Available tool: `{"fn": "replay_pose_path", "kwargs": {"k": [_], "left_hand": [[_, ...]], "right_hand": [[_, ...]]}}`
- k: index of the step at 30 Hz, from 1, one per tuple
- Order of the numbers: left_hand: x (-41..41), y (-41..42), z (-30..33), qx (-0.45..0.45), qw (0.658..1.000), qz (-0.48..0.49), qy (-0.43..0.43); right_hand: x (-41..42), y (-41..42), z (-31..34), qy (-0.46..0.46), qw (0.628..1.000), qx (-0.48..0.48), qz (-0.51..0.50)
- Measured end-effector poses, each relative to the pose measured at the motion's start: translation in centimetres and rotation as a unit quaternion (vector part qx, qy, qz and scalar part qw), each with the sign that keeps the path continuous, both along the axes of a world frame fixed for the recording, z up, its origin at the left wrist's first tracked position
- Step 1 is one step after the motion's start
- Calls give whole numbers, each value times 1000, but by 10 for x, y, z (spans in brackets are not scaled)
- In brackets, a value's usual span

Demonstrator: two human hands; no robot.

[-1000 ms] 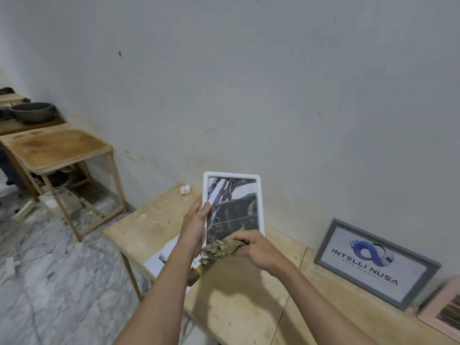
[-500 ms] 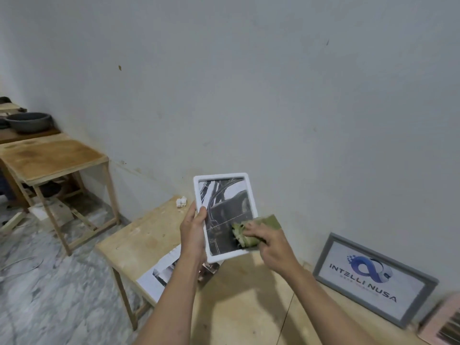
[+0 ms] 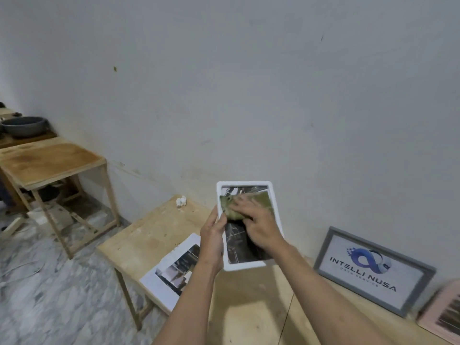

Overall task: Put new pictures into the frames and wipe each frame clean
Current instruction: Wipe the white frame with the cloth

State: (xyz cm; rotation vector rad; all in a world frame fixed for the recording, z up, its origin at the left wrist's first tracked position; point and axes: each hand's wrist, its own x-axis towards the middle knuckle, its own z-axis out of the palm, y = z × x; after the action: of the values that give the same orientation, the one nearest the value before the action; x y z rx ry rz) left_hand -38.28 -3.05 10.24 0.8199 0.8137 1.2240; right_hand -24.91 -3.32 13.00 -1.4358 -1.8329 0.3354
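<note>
A white picture frame (image 3: 278,220) with a black-and-white picture in it is held upright above the wooden table (image 3: 139,235). My left hand (image 3: 212,235) grips its left edge. My right hand (image 3: 258,220) presses a green cloth (image 3: 239,204) flat against the upper part of the glass, fingers spread over the cloth. The picture's middle is hidden behind that hand. A grey frame (image 3: 373,270) with a blue logo leans on the wall to the right. A pink frame (image 3: 443,312) shows at the right edge.
Printed paper sheets (image 3: 171,272) lie on the table near its front edge, below my left arm. A small white object (image 3: 181,201) sits at the table's far corner. A second wooden table (image 3: 49,160) and a dark basin (image 3: 23,125) stand to the left.
My right hand has slid the green cloth from the frame's bottom edge up across the glass to its top. The frame and my left hand have stayed roughly in place.
</note>
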Motion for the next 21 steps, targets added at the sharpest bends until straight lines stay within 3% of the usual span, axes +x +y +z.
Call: {"fn": "replay_pose_path", "kwargs": {"k": [4, 8, 11, 13, 15, 19, 21], "left_hand": [[-20, 9, -33, -49, 997, 56, 5], [-32, -6, -44, -51, 995, 64, 55], [-30, -13, -42, -71, 994, 59, 59], [-28, -13, -43, -60, 994, 43, 75], [-20, -14, -40, -38, 995, 26, 90], [1, -22, -22, -15, 998, -36, 53], [2, -19, -18, -24, 999, -46, 14]], "right_hand": [[-16, -41, -58, 55, 987, -130, 82], [-7, -76, -58, 171, 931, -307, 101], [9, -70, -22, 267, 938, -217, -27], [19, -52, -7, 265, 945, -66, -182], [21, -34, 0, 228, 937, 21, -265], [-6, -3, -8, 71, 978, 59, -187], [-26, -1, -15, 57, 992, 52, -104]]}}
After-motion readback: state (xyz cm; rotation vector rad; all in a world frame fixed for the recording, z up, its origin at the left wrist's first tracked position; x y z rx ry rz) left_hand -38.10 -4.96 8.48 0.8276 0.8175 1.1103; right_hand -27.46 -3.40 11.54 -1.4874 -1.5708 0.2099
